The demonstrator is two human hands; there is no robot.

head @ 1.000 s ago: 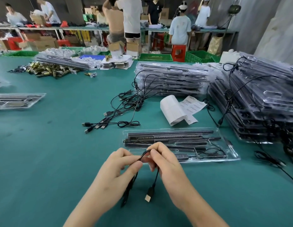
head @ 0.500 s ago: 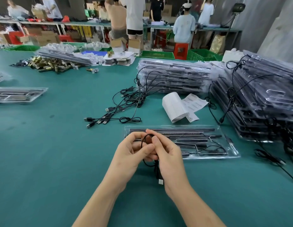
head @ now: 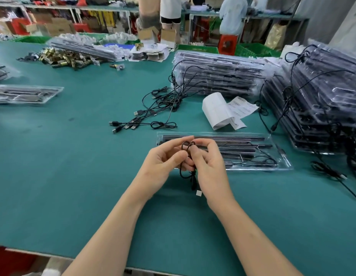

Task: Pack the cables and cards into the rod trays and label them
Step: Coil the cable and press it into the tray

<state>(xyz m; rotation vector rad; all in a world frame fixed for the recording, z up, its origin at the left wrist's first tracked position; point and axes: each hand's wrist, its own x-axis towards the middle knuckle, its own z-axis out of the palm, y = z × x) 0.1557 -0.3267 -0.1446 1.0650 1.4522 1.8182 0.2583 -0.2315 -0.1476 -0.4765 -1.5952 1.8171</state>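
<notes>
In the head view, the left hand and the right hand both pinch a small coiled cable with curled fingers, over the tabletop. The rod tray lies just beyond them, its long axis crosswise and reaching rightward, so the right hand is nearer.

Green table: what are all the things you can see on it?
table: one, green, under everything
held cable: one, black, looped between the hands
open tray: one, clear, behind the hands
loose cables: several, black, table middle
label roll: one, white, right of loose cables
tray stacks: two, clear, right side
lone tray: one, clear, left edge
brass parts: pile, gold, far left
left hand: one, holds held cable
right hand: one, holds held cable
</notes>
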